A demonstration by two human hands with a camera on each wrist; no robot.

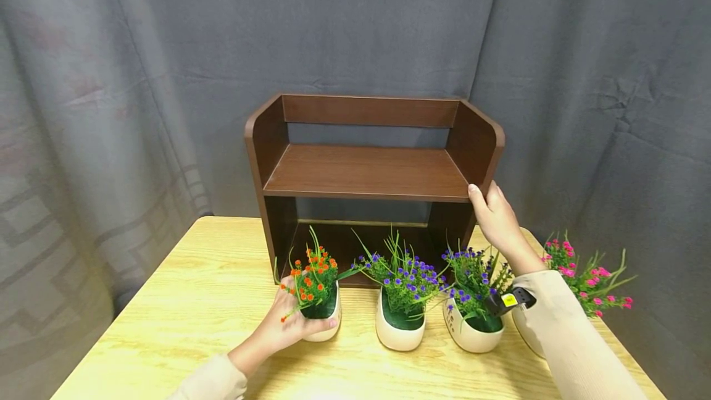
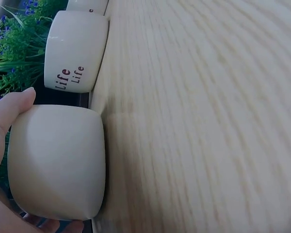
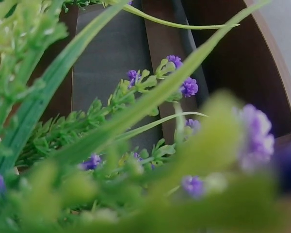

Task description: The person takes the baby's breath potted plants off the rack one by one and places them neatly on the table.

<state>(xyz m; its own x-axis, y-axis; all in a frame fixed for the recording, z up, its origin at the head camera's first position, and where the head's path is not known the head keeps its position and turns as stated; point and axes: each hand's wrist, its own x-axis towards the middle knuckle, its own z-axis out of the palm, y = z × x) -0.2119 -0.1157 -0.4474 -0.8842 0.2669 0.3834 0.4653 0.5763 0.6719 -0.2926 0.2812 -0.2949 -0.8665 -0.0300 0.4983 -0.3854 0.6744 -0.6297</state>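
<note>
My left hand (image 1: 286, 324) grips a white pot (image 2: 58, 160) of orange artificial flowers (image 1: 313, 273); its thumb lies along the near side. The pot sits on the wooden table, in front of the left half of a brown two-tier shelf (image 1: 366, 171). At the shelf's right side panel (image 1: 479, 141), my right hand (image 1: 500, 221) holds the edge, thumb in front and fingers round the outer side. The right wrist view is mostly filled by blurred leaves and purple flowers (image 3: 189, 87), and the right hand does not show clearly there.
Two white pots of purple flowers (image 1: 401, 332) (image 1: 474, 341) stand in a row right of the held pot. A pot of pink flowers (image 1: 597, 279) is partly behind the right sleeve, near the table's right edge. Grey curtains (image 1: 378, 23) hang behind the table (image 1: 166, 313).
</note>
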